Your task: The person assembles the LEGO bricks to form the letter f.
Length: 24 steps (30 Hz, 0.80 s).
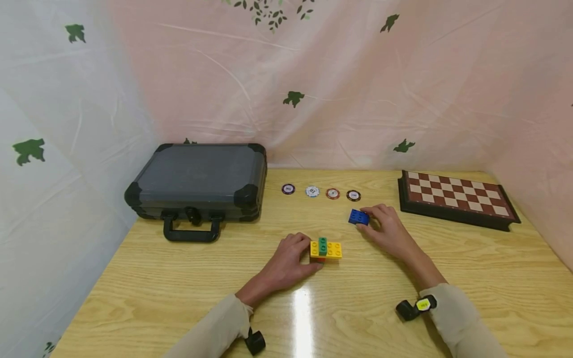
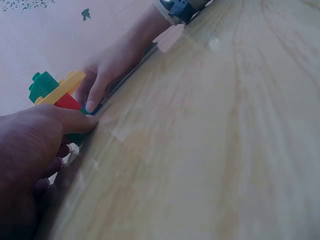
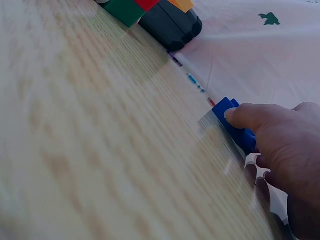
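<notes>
A stack of toy building bricks (image 1: 333,250) stands on the table: a green brick (image 2: 44,86) on top, a long yellow one (image 2: 70,86) across, a red one (image 2: 68,102) beneath and green at the bottom. My left hand (image 1: 288,263) grips this stack low down from its left side, thumb in front; its fingers partly hide the base. Farther right and back, a blue brick (image 1: 358,217) lies on the wood with its studs up. My right hand (image 1: 388,231) pinches it between thumb and fingers, as the right wrist view also shows.
Four-sided chequered game board (image 1: 456,195) at the back right, in a dark frame. A grey case (image 1: 201,174) with a black handle (image 1: 191,235) lies at the back left. Several poker chips (image 1: 312,191) form a row along the back. Patterned cloth (image 1: 340,89) hangs behind the table.
</notes>
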Each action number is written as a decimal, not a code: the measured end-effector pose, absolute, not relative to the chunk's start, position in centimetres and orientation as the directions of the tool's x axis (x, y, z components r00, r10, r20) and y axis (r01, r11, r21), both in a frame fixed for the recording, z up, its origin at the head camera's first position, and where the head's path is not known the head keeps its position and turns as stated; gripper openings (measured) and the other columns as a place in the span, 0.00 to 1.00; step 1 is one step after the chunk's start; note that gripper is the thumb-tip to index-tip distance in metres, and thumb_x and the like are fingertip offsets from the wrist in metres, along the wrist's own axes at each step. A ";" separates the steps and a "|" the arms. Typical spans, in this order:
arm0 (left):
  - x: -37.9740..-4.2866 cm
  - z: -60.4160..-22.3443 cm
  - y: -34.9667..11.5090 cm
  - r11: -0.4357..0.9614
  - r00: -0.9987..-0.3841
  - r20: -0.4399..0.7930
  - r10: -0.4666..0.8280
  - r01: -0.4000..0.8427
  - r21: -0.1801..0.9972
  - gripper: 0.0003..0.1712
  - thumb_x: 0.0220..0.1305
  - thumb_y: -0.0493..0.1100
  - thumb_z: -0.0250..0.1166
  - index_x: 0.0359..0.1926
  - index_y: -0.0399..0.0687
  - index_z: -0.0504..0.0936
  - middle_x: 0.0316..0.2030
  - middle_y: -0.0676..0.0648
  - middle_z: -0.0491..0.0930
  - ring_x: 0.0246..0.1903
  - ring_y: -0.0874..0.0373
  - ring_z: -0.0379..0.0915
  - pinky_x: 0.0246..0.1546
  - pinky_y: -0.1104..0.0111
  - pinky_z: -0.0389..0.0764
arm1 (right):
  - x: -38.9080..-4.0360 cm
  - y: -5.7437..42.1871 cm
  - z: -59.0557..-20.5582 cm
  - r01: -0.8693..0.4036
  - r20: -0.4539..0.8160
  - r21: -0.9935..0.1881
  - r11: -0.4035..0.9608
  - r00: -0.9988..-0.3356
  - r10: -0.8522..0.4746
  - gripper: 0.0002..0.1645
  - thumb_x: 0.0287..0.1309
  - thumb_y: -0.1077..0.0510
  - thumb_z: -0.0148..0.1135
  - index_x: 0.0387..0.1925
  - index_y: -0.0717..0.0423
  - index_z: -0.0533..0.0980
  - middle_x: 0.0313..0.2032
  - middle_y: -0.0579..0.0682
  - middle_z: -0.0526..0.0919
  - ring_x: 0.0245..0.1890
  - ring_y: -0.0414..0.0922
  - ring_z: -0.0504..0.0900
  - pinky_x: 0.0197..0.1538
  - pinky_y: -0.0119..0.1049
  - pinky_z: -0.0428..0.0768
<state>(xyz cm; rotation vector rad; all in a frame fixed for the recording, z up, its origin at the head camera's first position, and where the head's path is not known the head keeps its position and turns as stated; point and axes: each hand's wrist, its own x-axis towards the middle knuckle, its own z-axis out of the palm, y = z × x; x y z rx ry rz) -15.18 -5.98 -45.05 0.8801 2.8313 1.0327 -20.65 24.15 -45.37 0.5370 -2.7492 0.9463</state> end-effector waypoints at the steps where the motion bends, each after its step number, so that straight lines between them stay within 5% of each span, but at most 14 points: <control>1: -15.2 -45.0 -6.0 0.627 -0.844 0.180 0.505 0.502 0.596 0.19 0.63 0.50 0.75 0.48 0.45 0.83 0.50 0.48 0.79 0.50 0.52 0.70 0.55 0.57 0.71 | -20.7 24.1 -45.4 -0.396 0.290 -0.555 0.731 -0.916 -0.277 0.26 0.67 0.57 0.70 0.60 0.67 0.77 0.52 0.62 0.77 0.51 0.58 0.70 0.53 0.56 0.70; 24: -15.2 -44.9 -5.9 0.637 -0.853 0.158 0.498 0.483 0.600 0.19 0.63 0.51 0.75 0.48 0.46 0.83 0.51 0.49 0.78 0.51 0.53 0.70 0.55 0.57 0.70 | -20.6 24.2 -45.4 -0.400 0.299 -0.575 0.713 -0.915 -0.272 0.23 0.68 0.59 0.68 0.59 0.67 0.78 0.51 0.61 0.77 0.52 0.58 0.71 0.53 0.56 0.71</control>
